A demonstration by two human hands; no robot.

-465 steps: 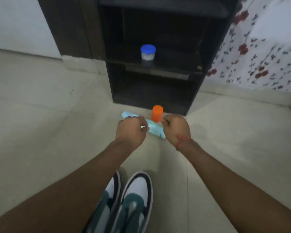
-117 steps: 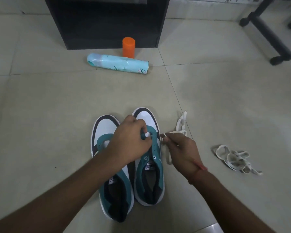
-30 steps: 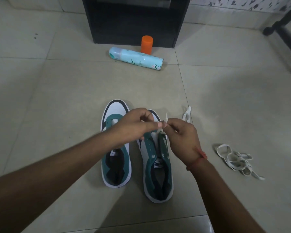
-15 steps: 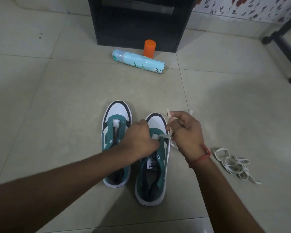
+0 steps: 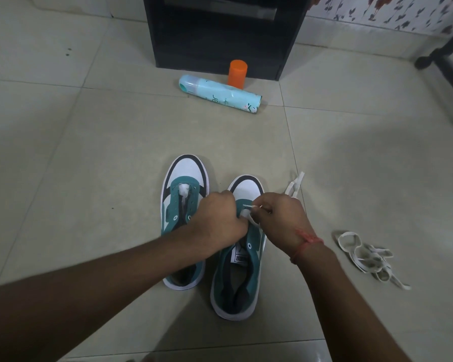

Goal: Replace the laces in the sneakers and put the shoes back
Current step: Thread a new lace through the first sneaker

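Note:
Two teal and white sneakers stand side by side on the tiled floor, toes pointing away from me. The left sneaker (image 5: 184,184) has no lace. Over the front eyelets of the right sneaker (image 5: 237,280), my left hand (image 5: 217,220) grips the upper with curled fingers. My right hand (image 5: 281,218) pinches a white lace (image 5: 249,207) near its tip, right at those eyelets. The rest of this lace (image 5: 294,185) trails out on the floor beyond my right hand. A second white lace (image 5: 364,254) lies in a loose heap to the right.
A light blue spray can (image 5: 220,94) lies on its side ahead, with an orange cap (image 5: 237,73) standing behind it. A dark shelf unit (image 5: 225,32) stands at the back. The black leg of a piece of furniture (image 5: 450,71) runs along the far right.
My right hand has come down and left from above the toe to the eyelets, meeting my left hand. The lace tip now lies between the two hands.

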